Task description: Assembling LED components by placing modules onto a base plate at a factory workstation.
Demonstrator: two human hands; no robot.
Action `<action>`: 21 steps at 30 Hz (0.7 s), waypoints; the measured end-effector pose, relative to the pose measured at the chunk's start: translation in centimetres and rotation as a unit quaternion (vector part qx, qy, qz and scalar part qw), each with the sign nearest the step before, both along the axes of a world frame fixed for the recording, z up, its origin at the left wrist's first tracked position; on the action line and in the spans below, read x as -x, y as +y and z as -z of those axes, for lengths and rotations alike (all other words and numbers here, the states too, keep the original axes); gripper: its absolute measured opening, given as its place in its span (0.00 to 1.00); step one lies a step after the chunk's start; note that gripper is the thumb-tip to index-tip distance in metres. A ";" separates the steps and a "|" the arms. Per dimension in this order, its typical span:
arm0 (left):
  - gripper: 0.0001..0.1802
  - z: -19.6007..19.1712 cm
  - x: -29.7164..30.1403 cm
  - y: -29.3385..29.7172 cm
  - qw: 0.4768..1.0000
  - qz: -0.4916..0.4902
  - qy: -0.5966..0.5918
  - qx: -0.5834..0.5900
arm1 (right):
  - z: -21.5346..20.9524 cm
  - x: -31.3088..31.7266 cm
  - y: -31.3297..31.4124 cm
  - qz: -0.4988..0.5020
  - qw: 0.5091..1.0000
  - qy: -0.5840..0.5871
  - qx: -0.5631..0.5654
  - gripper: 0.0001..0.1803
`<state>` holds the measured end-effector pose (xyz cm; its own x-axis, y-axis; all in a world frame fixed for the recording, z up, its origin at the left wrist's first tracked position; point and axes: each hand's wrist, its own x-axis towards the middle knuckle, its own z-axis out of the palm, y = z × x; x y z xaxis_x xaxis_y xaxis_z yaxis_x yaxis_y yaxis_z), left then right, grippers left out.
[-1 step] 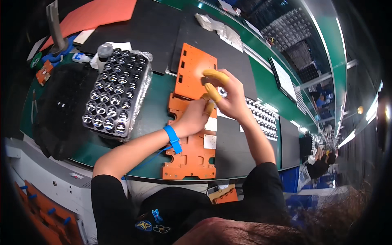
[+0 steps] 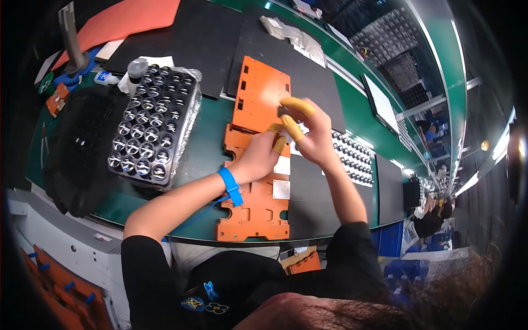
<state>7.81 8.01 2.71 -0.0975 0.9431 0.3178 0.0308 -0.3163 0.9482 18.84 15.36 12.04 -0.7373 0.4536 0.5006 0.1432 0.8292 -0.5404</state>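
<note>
Right hand: pinching dark piece | left hand: can't tell | orange plate nearby

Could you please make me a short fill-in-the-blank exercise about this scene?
1. The wristband beside the left hand is ____ in colour.
2. The finger covers on the right hand are ____ in colour.
3. The tray of shiny round pieces stands to the person's ____ of the upper orange plate.
4. The bare tabletop between that tray and the orange plate is ____ in colour.

Missing words: blue; yellow; left; green.
</note>
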 end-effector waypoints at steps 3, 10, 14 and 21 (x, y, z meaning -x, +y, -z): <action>0.11 1.4 -0.2 0.5 0.999 -0.024 0.009 -0.042 | 4.1 -4.1 -0.9 0.079 0.972 0.082 0.207 0.15; 0.14 1.1 -0.6 0.3 1.000 0.006 0.007 -0.019 | 9.6 -7.9 -2.2 0.121 0.944 0.210 0.222 0.19; 0.15 1.1 -0.3 0.4 0.999 0.015 0.046 0.013 | 10.8 -8.3 -2.5 0.112 0.922 0.242 0.279 0.19; 0.17 1.8 -0.7 0.5 0.999 0.043 0.008 0.005 | 10.9 -8.0 -3.2 0.099 0.954 0.176 0.223 0.20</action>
